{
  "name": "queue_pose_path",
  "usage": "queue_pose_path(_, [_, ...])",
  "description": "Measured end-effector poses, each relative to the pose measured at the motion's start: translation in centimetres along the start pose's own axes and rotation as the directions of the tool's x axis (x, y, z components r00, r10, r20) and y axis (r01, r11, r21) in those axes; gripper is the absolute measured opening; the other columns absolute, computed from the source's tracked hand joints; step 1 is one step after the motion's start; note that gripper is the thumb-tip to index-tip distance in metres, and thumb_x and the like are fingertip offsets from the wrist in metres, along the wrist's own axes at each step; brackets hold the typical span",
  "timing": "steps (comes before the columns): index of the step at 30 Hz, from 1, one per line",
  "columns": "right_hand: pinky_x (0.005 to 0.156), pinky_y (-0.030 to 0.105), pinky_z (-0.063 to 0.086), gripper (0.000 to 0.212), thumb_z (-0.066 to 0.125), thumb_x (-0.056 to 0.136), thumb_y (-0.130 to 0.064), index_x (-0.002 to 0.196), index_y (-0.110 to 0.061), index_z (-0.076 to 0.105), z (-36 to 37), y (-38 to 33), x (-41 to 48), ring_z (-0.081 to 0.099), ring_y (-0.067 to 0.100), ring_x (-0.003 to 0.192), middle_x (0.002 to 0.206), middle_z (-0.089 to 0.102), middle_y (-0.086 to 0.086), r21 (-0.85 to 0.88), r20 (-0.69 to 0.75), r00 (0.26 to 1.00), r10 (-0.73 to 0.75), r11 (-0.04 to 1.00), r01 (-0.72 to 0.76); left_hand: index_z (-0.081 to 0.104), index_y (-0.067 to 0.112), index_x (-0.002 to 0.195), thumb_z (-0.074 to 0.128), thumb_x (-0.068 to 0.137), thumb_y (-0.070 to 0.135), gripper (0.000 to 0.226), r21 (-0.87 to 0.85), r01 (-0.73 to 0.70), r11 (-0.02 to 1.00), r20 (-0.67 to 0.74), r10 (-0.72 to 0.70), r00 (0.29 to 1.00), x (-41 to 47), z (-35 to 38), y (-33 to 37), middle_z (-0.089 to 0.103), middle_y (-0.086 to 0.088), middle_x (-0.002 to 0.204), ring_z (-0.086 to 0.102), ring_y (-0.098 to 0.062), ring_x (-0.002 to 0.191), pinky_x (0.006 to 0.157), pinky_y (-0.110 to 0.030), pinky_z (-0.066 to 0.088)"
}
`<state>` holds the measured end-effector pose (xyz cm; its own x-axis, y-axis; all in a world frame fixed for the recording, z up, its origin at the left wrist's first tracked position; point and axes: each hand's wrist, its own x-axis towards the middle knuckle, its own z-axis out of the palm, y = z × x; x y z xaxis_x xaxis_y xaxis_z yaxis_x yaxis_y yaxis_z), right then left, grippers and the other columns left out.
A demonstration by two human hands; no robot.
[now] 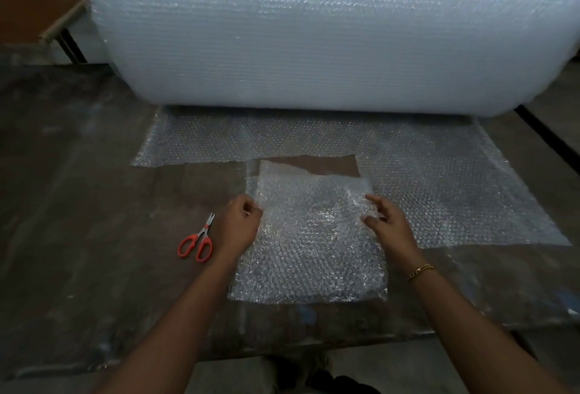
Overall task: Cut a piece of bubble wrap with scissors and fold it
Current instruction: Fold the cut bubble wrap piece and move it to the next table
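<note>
Head view: cut piece held at both side edges, fold in hand

- Orange-handled scissors (196, 243) lie on the worn table (78, 205), blades together, just left of the left wrist and untouched. Cutting looks done.
- Left hand (240, 225): knuckles up, fingers curled in, pinching the left edge of the cut bubble wrap piece (310, 252) about halfway up. Forearm comes in low from the near edge.
- Piece: lies flat on the table between the hands, near edge down, far part looking slightly raised and rumpled. Judged very light, limp and springy. It should bend anywhere but not hold a crease unless pressed. The film is slick, so grip edges or corners, not the middle. Bubbles would pop under a hard squeeze.
- Right hand (387, 221): thumb and forefinger appear to nip the right edge, other fingers loosely spread. Gold bracelet (420, 271) on the wrist.
- Unrolled sheet (455, 193) runs back to the big roll (314, 33), notched where the piece came out.
</note>
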<state>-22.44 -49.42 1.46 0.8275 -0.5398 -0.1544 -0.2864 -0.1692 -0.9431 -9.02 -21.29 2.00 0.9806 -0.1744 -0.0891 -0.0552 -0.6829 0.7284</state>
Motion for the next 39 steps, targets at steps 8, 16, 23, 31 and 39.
queue_pose_path(8, [0.066,0.030,0.050,0.043,0.069,0.091,-0.007,0.126,-0.030,0.061,-1.4,0.4,-0.5,0.063,0.026,0.105,0.131,0.055,0.003,-0.061,0.053,0.996,0.074,0.996,-0.071,0.057,0.010,0.126,0.070,0.092,0.006,0.037,-0.223,0.118,0.968,0.185,-0.077,0.980,-1.5,0.1,-0.6,0.058,-0.005,0.084,0.055,-0.016,0.068,0.057,-0.027,0.041])
queue_pose_path(16, [0.054,0.032,0.045,0.043,0.058,0.093,0.003,0.124,-0.026,0.069,-3.7,-0.1,-0.4,0.051,0.023,0.065,0.087,0.067,0.002,-0.039,0.061,0.998,-0.015,0.999,0.017,0.059,0.008,0.124,0.059,0.095,-0.005,0.032,-0.464,0.109,0.879,0.076,-0.083,0.994,-3.3,0.4,0.6,0.054,-0.007,0.086,0.057,-0.016,0.064,0.050,-0.024,0.046])
queue_pose_path(23, [0.070,0.024,0.050,0.042,0.064,0.093,-0.003,0.128,-0.026,0.066,-8.2,1.1,-0.7,0.060,0.018,0.075,0.121,0.068,0.000,-0.198,0.062,0.994,-0.094,0.975,0.105,0.057,0.018,0.124,0.056,0.096,-0.005,0.037,-0.569,0.185,0.801,0.137,-0.129,0.982,-5.7,3.9,4.2,0.061,-0.004,0.088,0.060,-0.015,0.065,0.049,-0.024,0.049])
queue_pose_path(31, [0.095,0.047,0.046,0.046,0.070,0.083,-0.034,0.127,-0.022,0.061,-10.0,2.4,-3.0,0.050,0.031,0.119,0.131,0.056,0.004,-0.765,0.065,0.915,-0.397,0.569,0.301,0.055,0.011,0.130,0.063,0.096,0.005,0.036,-0.521,0.403,0.752,0.328,-0.259,0.908,-8.2,8.3,6.5,0.058,-0.001,0.080,0.047,-0.010,0.059,0.046,-0.020,0.036])
queue_pose_path(39, [0.086,0.036,0.055,0.062,0.055,0.085,-0.073,0.132,-0.033,0.049,-5.7,-0.6,-6.4,0.066,0.012,0.094,0.114,0.069,-0.010,-0.526,0.388,0.921,-0.032,0.813,0.250,0.060,0.023,0.126,0.055,0.102,0.024,0.024,-0.547,0.354,0.758,0.340,-0.185,0.922,-10.8,8.7,10.2,0.072,-0.001,0.103,0.061,-0.012,0.078,0.063,-0.026,0.039])
